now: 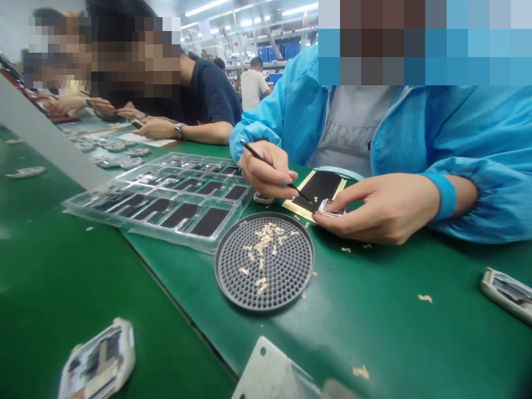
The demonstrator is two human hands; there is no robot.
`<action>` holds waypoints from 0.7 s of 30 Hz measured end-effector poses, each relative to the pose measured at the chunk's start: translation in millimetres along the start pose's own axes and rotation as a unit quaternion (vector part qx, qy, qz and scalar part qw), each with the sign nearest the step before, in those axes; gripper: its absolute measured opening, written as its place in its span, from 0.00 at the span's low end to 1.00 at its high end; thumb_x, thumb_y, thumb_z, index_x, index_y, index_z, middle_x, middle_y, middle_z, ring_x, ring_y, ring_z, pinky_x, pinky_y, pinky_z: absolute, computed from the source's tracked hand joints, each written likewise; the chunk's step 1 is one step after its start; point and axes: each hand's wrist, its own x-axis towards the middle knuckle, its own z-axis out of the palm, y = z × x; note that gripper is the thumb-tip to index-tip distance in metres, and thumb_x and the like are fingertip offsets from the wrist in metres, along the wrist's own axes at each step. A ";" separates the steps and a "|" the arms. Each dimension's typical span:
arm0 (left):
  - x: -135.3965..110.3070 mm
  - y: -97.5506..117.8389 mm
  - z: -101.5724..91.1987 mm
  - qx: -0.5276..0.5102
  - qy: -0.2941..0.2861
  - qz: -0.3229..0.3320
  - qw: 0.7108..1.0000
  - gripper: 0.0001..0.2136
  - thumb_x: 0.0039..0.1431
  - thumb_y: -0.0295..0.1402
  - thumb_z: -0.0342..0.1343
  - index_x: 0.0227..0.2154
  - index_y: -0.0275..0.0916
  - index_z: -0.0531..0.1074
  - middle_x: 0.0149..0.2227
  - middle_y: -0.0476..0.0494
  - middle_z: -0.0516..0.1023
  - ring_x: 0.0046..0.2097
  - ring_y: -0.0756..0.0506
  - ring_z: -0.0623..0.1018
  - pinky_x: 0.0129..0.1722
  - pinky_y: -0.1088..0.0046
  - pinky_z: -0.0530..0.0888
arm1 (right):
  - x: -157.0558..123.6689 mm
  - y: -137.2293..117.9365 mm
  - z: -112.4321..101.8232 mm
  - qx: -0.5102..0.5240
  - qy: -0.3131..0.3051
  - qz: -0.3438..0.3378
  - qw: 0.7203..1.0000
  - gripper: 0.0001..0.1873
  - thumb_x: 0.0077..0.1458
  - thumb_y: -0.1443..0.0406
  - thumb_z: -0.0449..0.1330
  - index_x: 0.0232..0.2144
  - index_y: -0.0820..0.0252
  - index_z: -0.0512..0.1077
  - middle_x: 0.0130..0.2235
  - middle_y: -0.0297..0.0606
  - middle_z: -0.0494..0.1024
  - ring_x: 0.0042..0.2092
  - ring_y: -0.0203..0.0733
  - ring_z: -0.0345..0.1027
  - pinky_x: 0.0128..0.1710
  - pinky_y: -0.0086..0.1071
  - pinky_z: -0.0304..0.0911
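Note:
Neither of my own hands shows in the head view. The hands at work belong to a co-worker in a blue jacket across the table. One co-worker's hand (268,169) grips a thin black pen-like tool (260,154), its tip pointing at a small white-framed part (330,208). That part is pinched in the co-worker's other hand (382,208). Nearest to me lie a pale metal plate (274,368) with holes and, at the lower left, a white device housing (100,360) with its inner parts exposed.
A round grey perforated dish (233,293) holds several small beige pieces. Behind it stands a clear compartment tray (178,235) with dark flat parts. A black pad (318,188) with yellow edges lies by the co-worker's hands. Another housing (507,293) is at the right edge.

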 end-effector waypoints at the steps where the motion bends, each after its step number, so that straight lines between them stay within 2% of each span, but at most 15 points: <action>1: -4.2 -5.2 -2.5 0.001 0.012 0.005 1.000 0.12 0.62 0.51 0.72 0.36 0.51 0.83 0.34 0.52 0.83 0.51 0.45 0.84 0.56 0.68 0.86 | -2.8 0.3 0.7 0.108 -0.030 0.055 0.992 0.15 0.66 0.67 0.59 0.54 0.65 0.74 0.51 0.28 0.75 0.59 0.15 0.72 0.65 0.10 0.69; 3: -11.4 -19.2 -10.5 0.008 0.035 0.020 0.999 0.12 0.64 0.49 0.71 0.30 0.51 0.82 0.28 0.54 0.81 0.44 0.47 0.85 0.56 0.69 0.86 | -8.5 0.8 2.5 0.314 -0.075 0.140 0.936 0.17 0.66 0.69 0.58 0.55 0.71 0.71 0.53 0.34 0.72 0.62 0.17 0.70 0.69 0.11 0.68; 5: -12.8 -43.5 -23.3 0.029 0.073 0.059 0.995 0.16 0.66 0.45 0.70 0.22 0.52 0.79 0.23 0.56 0.79 0.36 0.49 0.85 0.55 0.70 0.85 | -12.5 0.7 3.9 0.427 -0.083 0.171 0.884 0.19 0.64 0.70 0.60 0.55 0.76 0.69 0.54 0.37 0.70 0.61 0.17 0.71 0.67 0.10 0.69; 6: -9.5 -60.9 -31.3 0.043 0.088 0.080 0.992 0.20 0.67 0.44 0.70 0.18 0.52 0.77 0.21 0.57 0.77 0.31 0.50 0.83 0.55 0.70 0.85 | -13.5 0.3 4.1 0.452 -0.079 0.171 0.872 0.18 0.63 0.70 0.61 0.54 0.76 0.69 0.54 0.37 0.69 0.59 0.16 0.72 0.66 0.09 0.70; 7: -2.7 -81.5 -39.8 0.056 0.098 0.100 0.989 0.24 0.68 0.42 0.69 0.14 0.53 0.73 0.18 0.57 0.76 0.28 0.51 0.82 0.54 0.70 0.85 | -13.7 -0.3 3.7 0.456 -0.076 0.166 0.871 0.18 0.63 0.70 0.61 0.54 0.75 0.70 0.53 0.36 0.70 0.58 0.15 0.72 0.65 0.07 0.70; 9: 23.0 -127.2 -55.6 0.062 0.038 0.083 0.994 0.31 0.67 0.42 0.69 0.09 0.51 0.66 0.12 0.57 0.67 0.21 0.52 0.75 0.51 0.70 0.86 | -12.1 -2.3 1.1 0.417 -0.082 0.153 0.892 0.16 0.64 0.70 0.60 0.53 0.73 0.71 0.53 0.35 0.73 0.58 0.13 0.71 0.64 0.03 0.67; 11: 64.0 -167.4 -64.8 0.045 -0.024 0.066 0.996 0.30 0.55 0.39 0.79 0.09 0.50 0.64 0.10 0.58 0.63 0.17 0.52 0.72 0.41 0.74 0.87 | -9.2 -4.8 -3.1 0.348 -0.102 0.150 0.920 0.16 0.66 0.71 0.59 0.54 0.73 0.73 0.54 0.34 0.75 0.59 0.12 0.71 0.66 0.01 0.64; 12: 88.5 -181.2 -65.5 0.045 -0.037 0.059 0.997 0.31 0.47 0.34 0.82 0.08 0.49 0.62 0.08 0.60 0.59 0.17 0.52 0.72 0.41 0.74 0.87 | -7.7 -6.0 -5.2 0.316 -0.115 0.144 0.931 0.16 0.67 0.70 0.57 0.55 0.73 0.73 0.55 0.34 0.75 0.60 0.12 0.71 0.67 0.02 0.64; 13: 113.7 -189.4 -63.4 0.049 -0.038 0.047 0.997 0.31 0.43 0.28 0.83 0.09 0.49 0.62 0.08 0.61 0.57 0.18 0.52 0.74 0.44 0.74 0.87 | -6.3 -7.1 -7.0 0.290 -0.129 0.137 0.938 0.18 0.69 0.70 0.55 0.57 0.73 0.72 0.57 0.35 0.75 0.62 0.13 0.71 0.69 0.03 0.63; 14: 137.9 -192.3 -59.0 0.059 -0.038 0.008 0.998 0.30 0.38 0.20 0.83 0.10 0.47 0.63 0.09 0.63 0.59 0.18 0.51 0.76 0.41 0.74 0.88 | -5.1 -8.2 -8.5 0.271 -0.142 0.131 0.943 0.19 0.70 0.70 0.53 0.59 0.72 0.72 0.58 0.34 0.75 0.63 0.13 0.70 0.70 0.05 0.62; 15: 159.3 -190.6 -52.9 0.088 -0.058 -0.139 0.985 0.30 0.32 0.13 0.80 0.10 0.46 0.62 0.09 0.64 0.60 0.18 0.51 0.76 0.38 0.75 0.88 | -4.1 -9.3 -9.6 0.260 -0.151 0.126 0.945 0.20 0.71 0.69 0.52 0.60 0.72 0.72 0.59 0.34 0.75 0.65 0.14 0.69 0.72 0.06 0.61; 16: 176.6 -186.0 -46.2 0.134 -0.075 -0.277 0.948 0.31 0.29 0.07 0.77 0.10 0.45 0.61 0.10 0.64 0.62 0.19 0.50 0.78 0.39 0.74 0.88 | -3.2 -10.5 -10.5 0.257 -0.156 0.125 0.945 0.20 0.71 0.69 0.52 0.60 0.72 0.71 0.59 0.34 0.75 0.66 0.14 0.68 0.72 0.07 0.61; 17: 188.9 -180.2 -39.6 0.170 -0.055 -0.309 0.934 0.31 0.27 0.04 0.75 0.10 0.44 0.61 0.11 0.63 0.65 0.21 0.50 0.79 0.41 0.76 0.88 | -2.3 -11.8 -11.3 0.261 -0.155 0.131 0.944 0.20 0.70 0.68 0.54 0.60 0.72 0.71 0.59 0.35 0.75 0.65 0.14 0.69 0.72 0.07 0.62; 19: 198.2 -172.4 -29.9 0.202 -0.053 -0.340 0.917 0.31 0.21 0.03 0.75 0.09 0.42 0.62 0.15 0.61 0.71 0.25 0.50 0.83 0.46 0.80 0.86 | -1.0 -14.7 -13.1 0.283 -0.144 0.152 0.936 0.21 0.67 0.65 0.60 0.57 0.76 0.71 0.56 0.38 0.75 0.60 0.15 0.71 0.68 0.05 0.65; 21: 191.6 -176.6 -26.2 0.164 -0.017 -0.269 0.949 0.32 0.19 0.03 0.75 0.08 0.43 0.60 0.14 0.61 0.70 0.23 0.50 0.82 0.45 0.80 0.86 | 0.1 -17.4 -15.4 0.304 -0.137 0.174 0.926 0.23 0.64 0.63 0.64 0.54 0.78 0.71 0.52 0.38 0.75 0.55 0.15 0.72 0.64 0.04 0.68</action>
